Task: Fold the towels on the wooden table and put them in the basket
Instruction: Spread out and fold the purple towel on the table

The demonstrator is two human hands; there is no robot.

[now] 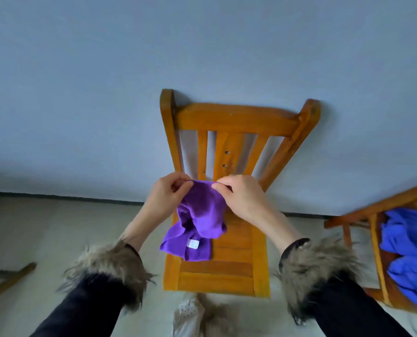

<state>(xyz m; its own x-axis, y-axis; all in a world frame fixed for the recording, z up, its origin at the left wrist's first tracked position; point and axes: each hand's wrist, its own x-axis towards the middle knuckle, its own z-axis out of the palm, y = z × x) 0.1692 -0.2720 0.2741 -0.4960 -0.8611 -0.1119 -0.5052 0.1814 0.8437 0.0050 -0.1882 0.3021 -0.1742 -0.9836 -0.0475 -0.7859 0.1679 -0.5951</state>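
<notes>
The fold looks barely begun. One wooden chair (229, 239) stands under the hands, its slatted seat serving as the work surface, and a second wooden piece (363, 212) sits well off to the right of the right hand's fingers; whether that one is the bench named in the task I cannot tell. On it lies a heap of blue towels (407, 254), unfolded and bunched; I make out at least two, though the heap is too crumpled to count surely. No basket shows anywhere, so nothing appears to be put away yet.

One purple towel (197, 224) is in hand. It hangs from the fingers down to the chair seat, still rumpled, its lower part resting on the slats with one small white label (193, 243) showing below the fingers. The left hand (168, 193) pinches the top hem, fingers curled and closed on the cloth. The right hand (239, 193) does the same just beside it, fingertips clamped on the same hem. The two pinches sit close together, so I judge the person is working along the edge to find the corners.

Left to do, by my reckoning: spread and fold the purple one, fold the blue ones, then carry all to the basket.
</notes>
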